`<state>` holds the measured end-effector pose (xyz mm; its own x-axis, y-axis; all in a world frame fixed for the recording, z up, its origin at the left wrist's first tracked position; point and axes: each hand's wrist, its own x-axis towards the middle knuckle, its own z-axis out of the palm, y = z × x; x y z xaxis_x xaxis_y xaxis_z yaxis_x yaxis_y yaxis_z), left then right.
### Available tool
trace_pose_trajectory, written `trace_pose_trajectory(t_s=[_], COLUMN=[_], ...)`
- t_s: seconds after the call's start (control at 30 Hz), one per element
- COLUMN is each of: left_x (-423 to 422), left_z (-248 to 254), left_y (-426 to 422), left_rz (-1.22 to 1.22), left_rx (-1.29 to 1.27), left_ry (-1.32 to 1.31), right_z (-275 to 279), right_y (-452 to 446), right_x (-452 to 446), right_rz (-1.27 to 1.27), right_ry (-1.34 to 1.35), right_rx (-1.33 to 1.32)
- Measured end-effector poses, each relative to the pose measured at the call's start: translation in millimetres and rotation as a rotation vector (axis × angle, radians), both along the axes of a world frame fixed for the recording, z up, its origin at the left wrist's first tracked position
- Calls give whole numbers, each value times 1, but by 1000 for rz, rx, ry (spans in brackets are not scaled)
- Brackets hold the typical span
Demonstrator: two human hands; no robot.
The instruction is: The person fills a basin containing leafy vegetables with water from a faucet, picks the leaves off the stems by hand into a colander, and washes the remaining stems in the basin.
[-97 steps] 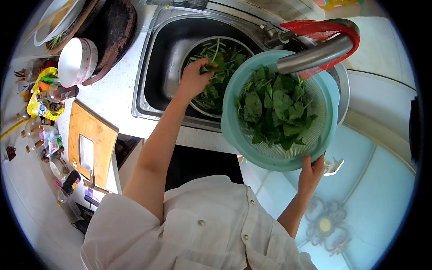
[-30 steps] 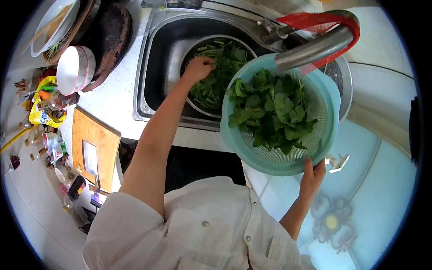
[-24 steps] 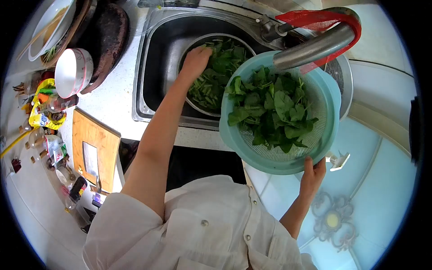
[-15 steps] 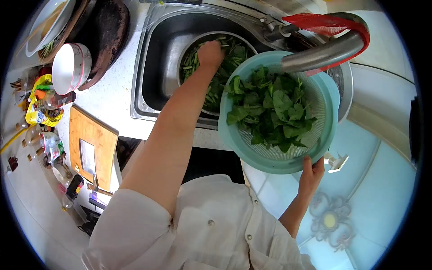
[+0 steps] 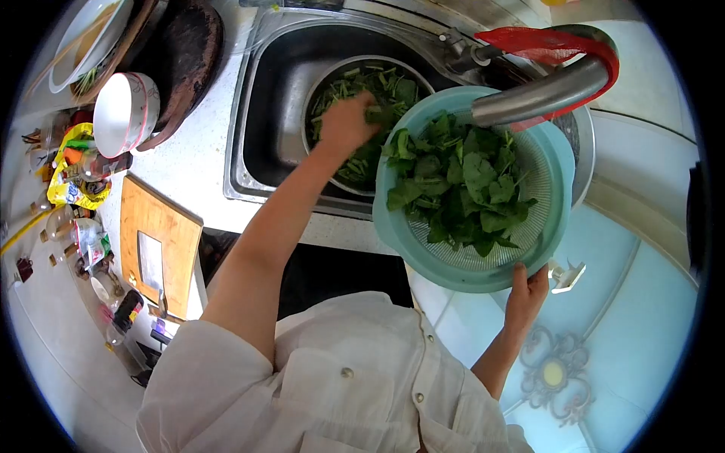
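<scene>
Left hand (image 5: 349, 127): fingers curled down among cut greens (image 5: 394, 84) in the round basin (image 5: 307, 128). Fingertips blurred; cannot tell whether any are grasped. Basin sits inside the sink (image 5: 285, 134), toward its right side.

Right hand (image 5: 522, 303): thumb over the near-right rim of the green colander (image 5: 394, 225), fingers beneath, gripping it. Colander, just right of the basin, holds loose leaves (image 5: 479, 180); faucet (image 5: 545, 94) reaches over its far rim.

Step in hand (judged): working through the basin greens. Any lift calls for closed left fingers and a level colander.

Farther left: stacked bowls (image 5: 121, 115); nearer, a cutting board (image 5: 175, 225).
</scene>
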<state>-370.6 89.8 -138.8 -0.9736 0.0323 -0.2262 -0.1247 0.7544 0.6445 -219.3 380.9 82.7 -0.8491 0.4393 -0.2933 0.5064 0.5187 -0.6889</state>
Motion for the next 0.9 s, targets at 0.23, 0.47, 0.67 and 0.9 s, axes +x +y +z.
trace_pose_trajectory(t_s=[0.23,0.47,0.67,0.9], left_x=[-7,-14,14,21], left_z=[-1,59,1,6], left_y=[-7,-36,10,-15], left_rz=[78,162,-228,-34], left_rx=[118,200,-385,-232], left_ry=[-85,-51,-283,-183], right_z=[-4,3,1,1], right_y=[-3,-4,1,-1], right_x=[2,5,6,5], right_rz=[3,7,15,20], right_ry=[59,73,99,51], right_rx=[-34,19,2,72])
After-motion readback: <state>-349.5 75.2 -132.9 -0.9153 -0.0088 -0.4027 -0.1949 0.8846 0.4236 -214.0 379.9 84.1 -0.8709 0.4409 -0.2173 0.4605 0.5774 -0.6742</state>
